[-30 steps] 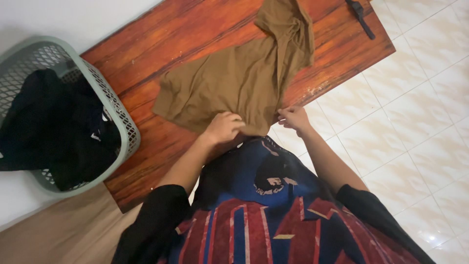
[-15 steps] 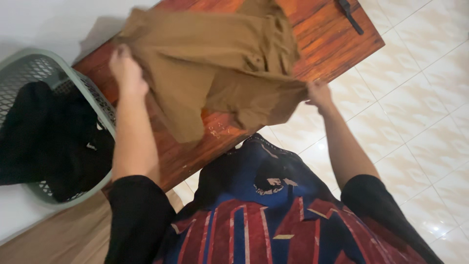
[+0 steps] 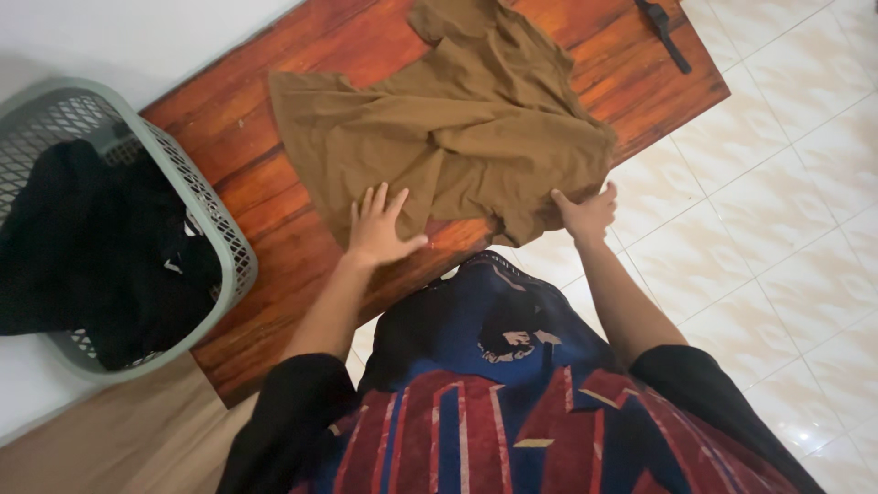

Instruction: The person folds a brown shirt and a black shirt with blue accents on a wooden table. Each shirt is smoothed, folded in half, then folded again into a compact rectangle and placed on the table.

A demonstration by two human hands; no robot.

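A brown shirt (image 3: pixel 457 137) lies spread and rumpled on a reddish wooden table (image 3: pixel 265 210). My left hand (image 3: pixel 377 229) rests flat with fingers apart on the shirt's near left edge. My right hand (image 3: pixel 585 212) presses on the shirt's near right corner at the table's edge, fingers spread. Neither hand grips the cloth.
A pale green mesh laundry basket (image 3: pixel 206 220) with dark clothes (image 3: pixel 91 247) stands at the table's left end. A black strap-like object (image 3: pixel 663 32) lies on the table's far right corner. White tiled floor (image 3: pixel 777 210) is to the right.
The shirt was lifted and swung up off the table in both hands, then laid down spread wider. Both hands have let go and now lie flat on its near edge.
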